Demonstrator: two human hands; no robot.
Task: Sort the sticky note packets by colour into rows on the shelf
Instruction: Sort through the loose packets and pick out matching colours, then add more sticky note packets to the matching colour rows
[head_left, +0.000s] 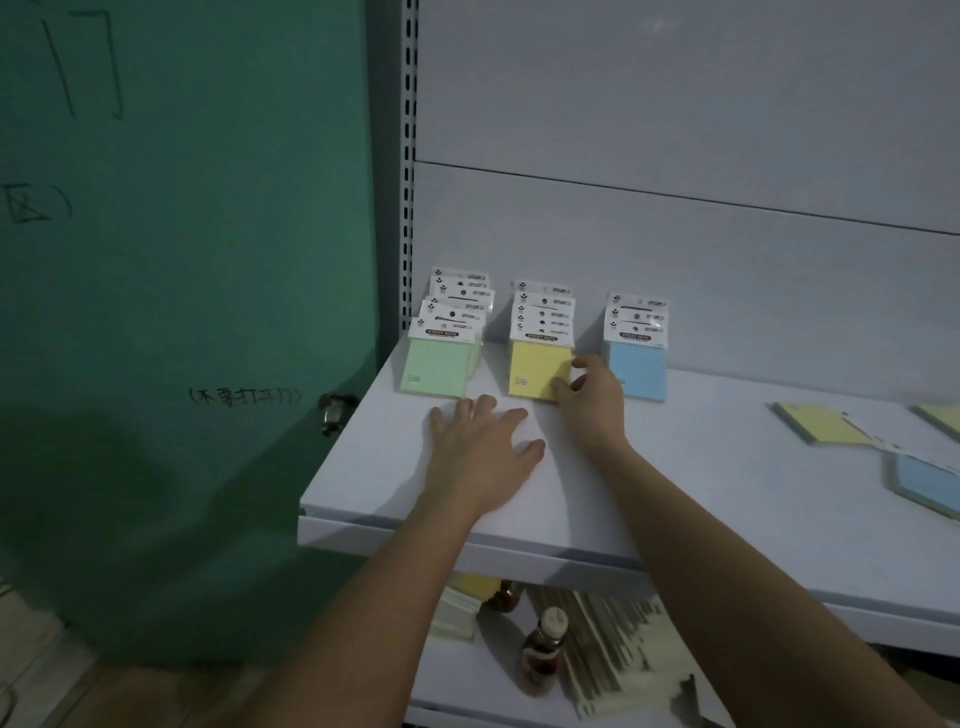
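head view: three colour rows lean on the back panel, green row (439, 358) at 11 o'clock, yellow row (540, 364) at 12, blue row (638, 358) at 1. right hand (592, 395) pinches the front yellow packet's corner, likely squaring it. left hand (480, 441) rests spread on the shelf (701, 493). loose packets (821, 423) wait at 3 o'clock, with bare shelf between.

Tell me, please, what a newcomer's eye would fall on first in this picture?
Three neat rows of packets at the back left of the shelf stand out: green, yellow and blue, left to right. The right hand touches the front yellow packet, while the left hand rests flat on the shelf before the rows. Loose yellow and blue packets lie unsorted at the far right.
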